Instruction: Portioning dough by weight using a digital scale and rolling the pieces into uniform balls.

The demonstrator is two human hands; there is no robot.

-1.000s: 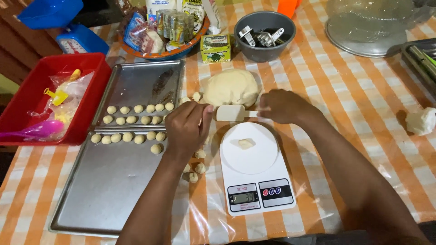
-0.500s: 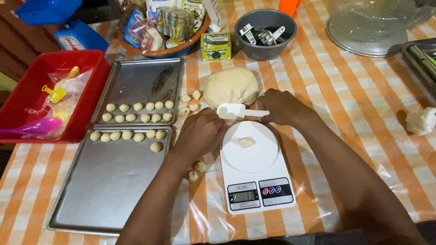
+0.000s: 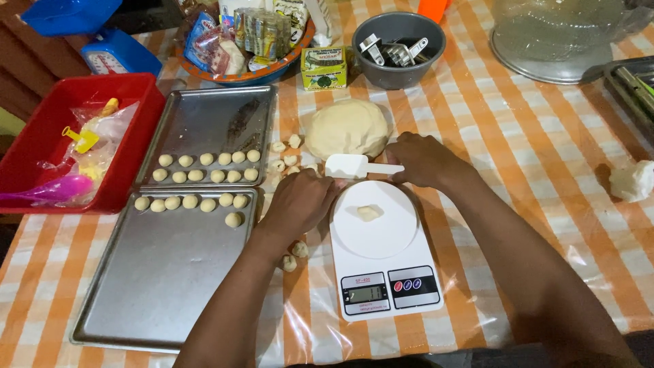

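**Operator:** Orange-and-white checked cloth under clear plastic is covering the whole worktop [image 3: 545, 157], and I am looking straight down at it. The big dough mound [image 3: 347, 128] is sitting just behind the white kitchen scale [image 3: 383, 245], I judge so that bits can be cut off and dropped on the platter without reaching.

**Partner:** What are the hands doing?

**Operator:** My right hand [image 3: 424, 158] is closing its grip on the handle of the white scraper [image 3: 357, 166], holding the blade flat between mound and scale. My left hand [image 3: 300, 203] is resting knuckles-up at the scale's left edge; its fingers are curling under, so I cannot tell whether that grip is pinching anything.

**Partner:** And the portion being weighed?

**Operator:** One small dough piece [image 3: 368, 212] is lying alone near the middle of the round platter, touching neither hand. Centred like that, it is probably giving a fair reading.

**Partner:** Where are the finished ones sitting?

**Operator:** Rolled balls are lining up in neat rows across two metal trays: the upper tray [image 3: 204, 116] is carrying two rows and the lower tray [image 3: 163, 286] one row plus a single ball. Rougher cut pieces [image 3: 286, 151] are waiting loose on the cloth between trays and mound, with a couple more near my left wrist. A red bin [image 3: 129, 136] of plastic tools is standing well apart at the far left.
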